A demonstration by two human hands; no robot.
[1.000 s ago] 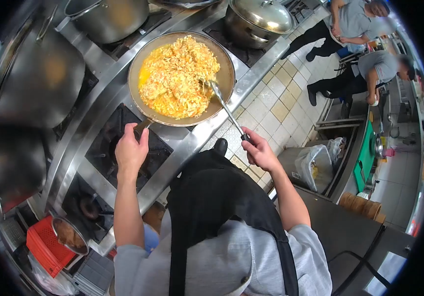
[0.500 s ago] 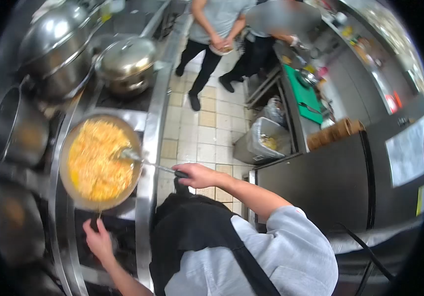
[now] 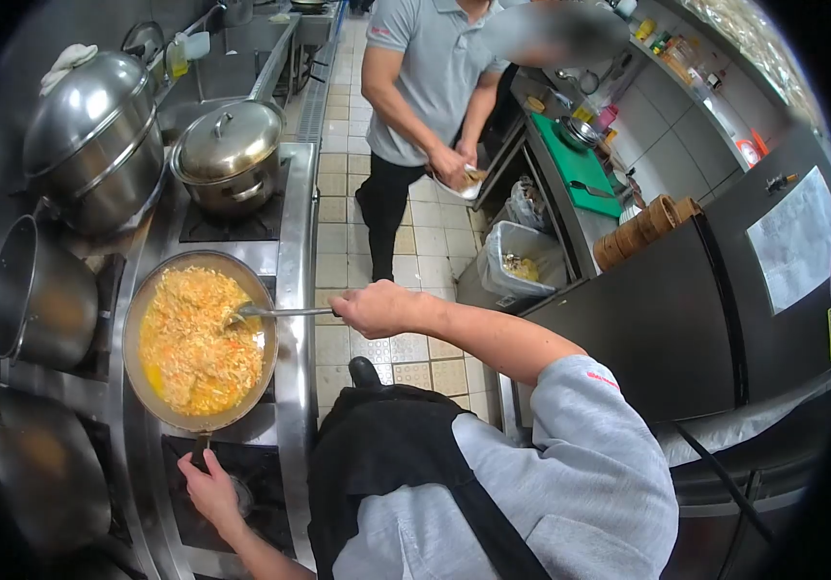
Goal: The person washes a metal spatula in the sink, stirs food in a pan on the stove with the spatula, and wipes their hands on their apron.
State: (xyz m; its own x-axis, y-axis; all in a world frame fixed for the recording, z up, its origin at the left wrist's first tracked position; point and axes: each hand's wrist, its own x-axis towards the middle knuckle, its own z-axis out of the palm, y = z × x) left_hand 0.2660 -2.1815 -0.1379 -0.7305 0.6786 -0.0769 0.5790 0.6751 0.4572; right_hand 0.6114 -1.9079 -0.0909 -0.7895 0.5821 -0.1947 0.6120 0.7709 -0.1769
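A wide frying pan [image 3: 241, 404] rests on the stove at the left, filled with an orange-yellow mix of rice [image 3: 193, 338] or something similar, with yellow liquid along its left side. My left hand [image 3: 212, 488] grips the dark pan handle [image 3: 202, 449] below the pan. In my right hand [image 3: 377, 309] is the end of a metal ladle [image 3: 290, 312], held level over the stove's edge. The ladle's head lies in the food, on the right side of the pan.
Lidded pots [image 3: 232, 159] and deep pots [image 3: 48, 295] stand beyond and left of the pan. A co-worker [image 3: 425, 87] stands ahead in the aisle, holding a small dish. A bin [image 3: 512, 266] and a green board [image 3: 575, 169] are at the right.
The view has swung, so the pan now appears further left and lower. One co-worker is closer and fills more of the aisle. Both hands keep hold of the handle and the ladle.
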